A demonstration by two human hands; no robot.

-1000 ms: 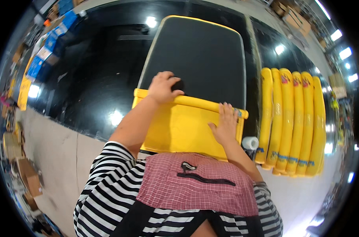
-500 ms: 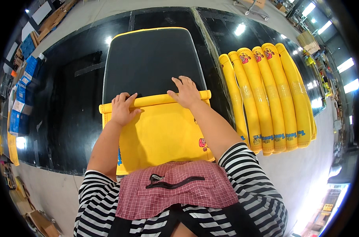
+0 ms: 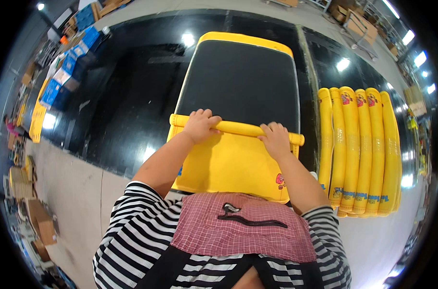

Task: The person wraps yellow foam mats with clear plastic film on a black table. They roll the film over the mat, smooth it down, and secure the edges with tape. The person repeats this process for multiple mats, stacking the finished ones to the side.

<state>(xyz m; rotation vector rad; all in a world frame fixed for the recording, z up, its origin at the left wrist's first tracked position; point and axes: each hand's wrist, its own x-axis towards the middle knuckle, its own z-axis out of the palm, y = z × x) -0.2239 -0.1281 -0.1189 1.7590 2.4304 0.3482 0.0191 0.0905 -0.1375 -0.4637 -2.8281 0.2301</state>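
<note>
A yellow mat lies in front of me, its dark backing [image 3: 243, 82] facing up on the far side. Its near part is wound into a narrow yellow roll [image 3: 240, 128] that runs crosswise. My left hand [image 3: 201, 126] is closed over the roll toward its left end, fingers curled on top. Toward the right end my right hand [image 3: 277, 139] grips the same roll with bent fingers. Between the roll and my body lies a flat yellow sheet [image 3: 233, 166] with a small printed figure near its right edge. I cannot tell whether the sheet joins the roll.
Several yellow rolled mats [image 3: 363, 154] lie side by side at the right of the shiny black table [image 3: 118, 96]. Blue-and-white boxes [image 3: 67, 70] stand along its far left edge. Cardboard boxes [image 3: 40, 221] sit on the floor at left, and a cart [image 3: 361, 29] stands at far right.
The view has turned left, so everything sits further right. My right hand's fingers, earlier stretched past the roll onto the dark backing, are now curled on the roll. My left fingers also hold it more closely.
</note>
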